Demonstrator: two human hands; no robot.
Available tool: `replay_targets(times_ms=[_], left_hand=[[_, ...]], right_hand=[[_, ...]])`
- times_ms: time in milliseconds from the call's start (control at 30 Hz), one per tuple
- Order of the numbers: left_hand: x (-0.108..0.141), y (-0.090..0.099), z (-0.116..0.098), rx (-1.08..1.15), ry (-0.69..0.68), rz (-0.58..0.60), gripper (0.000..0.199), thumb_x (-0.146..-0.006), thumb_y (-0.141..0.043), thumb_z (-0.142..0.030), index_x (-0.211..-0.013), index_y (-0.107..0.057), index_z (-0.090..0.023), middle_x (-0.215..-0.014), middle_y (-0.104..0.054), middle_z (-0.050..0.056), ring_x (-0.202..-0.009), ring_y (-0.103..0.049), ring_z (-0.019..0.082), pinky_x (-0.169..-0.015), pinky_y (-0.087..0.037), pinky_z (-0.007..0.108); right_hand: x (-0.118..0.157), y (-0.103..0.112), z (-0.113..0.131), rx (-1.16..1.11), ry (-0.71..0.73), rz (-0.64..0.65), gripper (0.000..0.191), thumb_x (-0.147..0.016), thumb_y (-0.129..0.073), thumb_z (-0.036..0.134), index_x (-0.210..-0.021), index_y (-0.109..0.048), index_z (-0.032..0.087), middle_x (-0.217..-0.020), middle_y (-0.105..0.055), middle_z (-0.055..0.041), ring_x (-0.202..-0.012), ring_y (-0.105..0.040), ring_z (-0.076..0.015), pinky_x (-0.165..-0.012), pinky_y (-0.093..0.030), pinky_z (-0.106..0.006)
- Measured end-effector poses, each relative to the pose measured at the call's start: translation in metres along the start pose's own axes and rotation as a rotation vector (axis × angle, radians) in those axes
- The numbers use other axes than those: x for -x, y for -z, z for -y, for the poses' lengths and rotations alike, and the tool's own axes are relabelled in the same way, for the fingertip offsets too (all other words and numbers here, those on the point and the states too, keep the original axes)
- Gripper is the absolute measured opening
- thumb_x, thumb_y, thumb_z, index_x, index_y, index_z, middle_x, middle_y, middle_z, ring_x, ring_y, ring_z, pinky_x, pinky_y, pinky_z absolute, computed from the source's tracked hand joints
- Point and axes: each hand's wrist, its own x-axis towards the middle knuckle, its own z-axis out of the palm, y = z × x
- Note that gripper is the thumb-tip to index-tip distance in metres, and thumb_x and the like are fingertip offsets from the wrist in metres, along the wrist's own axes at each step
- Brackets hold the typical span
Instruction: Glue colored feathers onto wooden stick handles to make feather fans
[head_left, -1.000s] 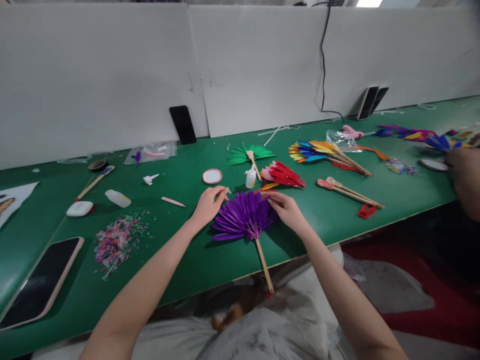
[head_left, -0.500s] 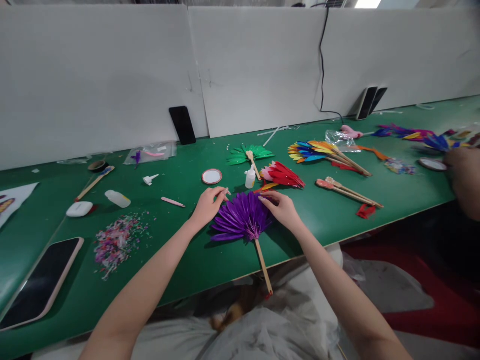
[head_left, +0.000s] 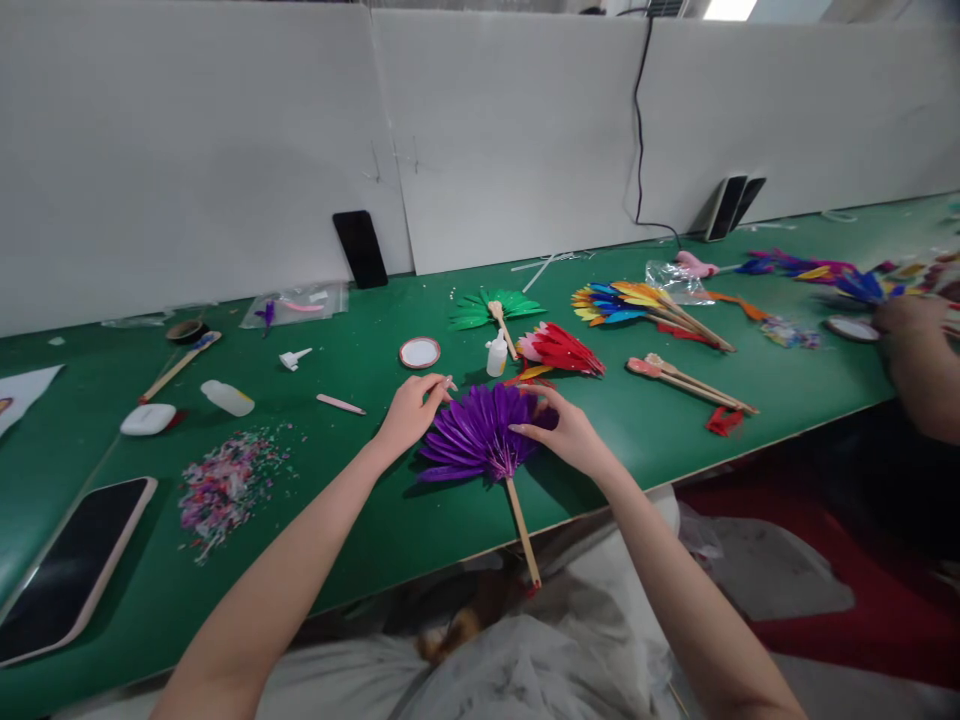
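Observation:
A purple feather fan [head_left: 480, 430] lies on the green table, its wooden handle [head_left: 523, 535] pointing toward me and reaching past the front edge. My left hand [head_left: 411, 412] is at the fan's upper left edge, fingers pinched together; whatever they hold is too small to make out. Over the fan's right side is my right hand [head_left: 561, 432], thumb and fingers apart on the feathers, some of which it hides. Just beyond the fan stand a small white bottle [head_left: 496, 355] and a bundle of red and pink feathers [head_left: 561, 349].
A green feather fan [head_left: 499, 309], a round white lid [head_left: 419, 352] and multicoloured fans [head_left: 637, 302] lie farther back. Left are pink tweezers [head_left: 341, 404], a fallen bottle [head_left: 227, 398], coloured scraps [head_left: 225, 485] and a phone [head_left: 75, 570]. Another person's hand [head_left: 911, 318] is at the right.
My right thumb has slid down the feathers, away from the fingertips, opening that hand. My left hand stays at the fan's upper left edge. The view has shifted slightly.

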Motion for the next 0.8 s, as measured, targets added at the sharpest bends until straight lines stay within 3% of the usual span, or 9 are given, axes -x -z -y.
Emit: replay_targets(times_ms=[333,533,700,800], left_hand=[[0.001,0.0,-0.002,0.001,-0.007,0.0,0.028,-0.091,-0.038,-0.034,-0.088,-0.063,-0.021,-0.078,-0.071,-0.001,-0.086,-0.058,0.019,-0.082,-0.042,0.032],[0.0,0.005,-0.007,-0.008,-0.017,-0.037,0.023,-0.09,-0.041,-0.03,-0.089,-0.062,-0.02,-0.079,-0.071,0.0,-0.089,-0.058,0.02,-0.082,-0.042,0.033],[-0.004,0.003,-0.042,-0.011,-0.15,-0.067,0.012,-0.083,-0.054,-0.026,-0.09,-0.063,-0.021,-0.087,-0.069,0.001,-0.087,-0.058,0.018,-0.083,-0.041,0.032],[-0.01,-0.009,-0.068,0.01,-0.232,0.023,0.013,-0.081,-0.058,-0.024,-0.093,-0.062,-0.022,-0.085,-0.07,-0.001,-0.088,-0.058,0.017,-0.084,-0.04,0.032]], right_hand=[[-0.001,0.006,-0.001,-0.135,0.049,0.041,0.053,-0.073,-0.067,0.035,-0.122,-0.052,0.023,-0.072,-0.055,0.0023,-0.071,-0.056,-0.0167,-0.072,-0.045,-0.03],[0.0,0.002,-0.002,-0.145,0.015,-0.016,0.046,-0.075,-0.065,0.038,-0.117,-0.056,0.021,-0.071,-0.058,0.0013,-0.066,-0.054,-0.0162,-0.066,-0.044,-0.029],[0.001,-0.001,-0.003,-0.148,0.005,-0.074,0.046,-0.072,-0.067,0.038,-0.114,-0.057,0.021,-0.068,-0.059,0.0015,-0.065,-0.057,-0.0172,-0.068,-0.045,-0.03],[0.002,-0.001,-0.003,-0.158,0.011,-0.108,0.041,-0.075,-0.063,0.038,-0.111,-0.057,0.02,-0.068,-0.059,0.0009,-0.064,-0.058,-0.0171,-0.068,-0.046,-0.03]])
